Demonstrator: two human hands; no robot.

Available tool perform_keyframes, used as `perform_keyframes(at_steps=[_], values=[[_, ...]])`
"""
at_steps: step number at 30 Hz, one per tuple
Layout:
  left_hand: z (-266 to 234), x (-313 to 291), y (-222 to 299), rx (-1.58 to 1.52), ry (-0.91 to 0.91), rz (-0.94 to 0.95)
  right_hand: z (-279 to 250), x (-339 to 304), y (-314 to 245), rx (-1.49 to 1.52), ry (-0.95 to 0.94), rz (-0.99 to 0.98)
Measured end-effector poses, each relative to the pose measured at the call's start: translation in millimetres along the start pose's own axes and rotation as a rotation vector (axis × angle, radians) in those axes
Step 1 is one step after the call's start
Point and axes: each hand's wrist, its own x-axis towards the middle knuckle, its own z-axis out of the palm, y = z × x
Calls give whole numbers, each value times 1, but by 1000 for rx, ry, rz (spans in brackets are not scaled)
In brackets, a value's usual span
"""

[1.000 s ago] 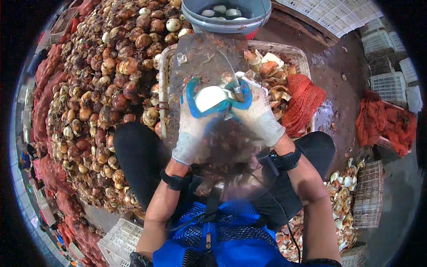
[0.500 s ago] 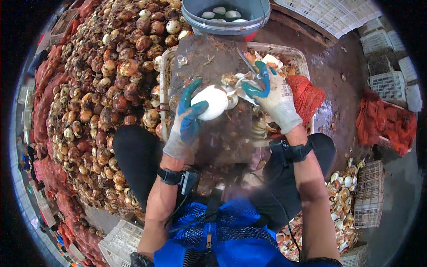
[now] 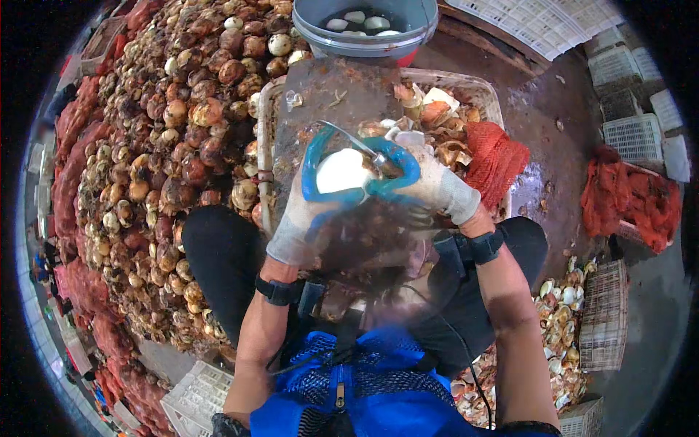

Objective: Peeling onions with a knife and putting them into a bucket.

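Note:
A smooth white peeled onion (image 3: 342, 173) sits in my left hand (image 3: 312, 191), whose gloved fingers with blue-green tips curl round its left side. My right hand (image 3: 415, 173), in the same kind of glove, is closed on a small knife (image 3: 362, 145). Its thin curved blade points up and left, passing over the far side of the onion. Both hands meet at the onion, above a dirty brown board (image 3: 320, 91) that lies across a pale crate (image 3: 271, 109). Onion peelings (image 3: 444, 138) lie in the crate beside my right hand.
A big heap of unpeeled onions (image 3: 175, 146) rises on the left. Beyond the board stands a grey bucket (image 3: 364, 40) with white onions in dark liquid. Red netting (image 3: 495, 156) hangs over the crate's right side. More peelings (image 3: 561, 328) and a basket (image 3: 604, 317) are at lower right.
My right hand has moved left and down to the onion, bringing the knife over it. Loose skin that hung between my hands no longer shows there.

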Motion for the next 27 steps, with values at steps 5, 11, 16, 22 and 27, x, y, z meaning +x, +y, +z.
perform_keyframes(at_steps=[5,11,16,22,27], values=[[-2,-3,-1,103,2,-22,4,1,-3,65,-5,-45],[-4,-6,2,-190,8,48,9,5,12,-186,111,138],[-7,-7,0,-573,-61,6,-27,4,-3,300,173,190],[-1,39,19,-831,96,-51,-48,-12,21,124,240,168],[14,138,77,-693,-154,189,-46,-7,9,158,506,242]])
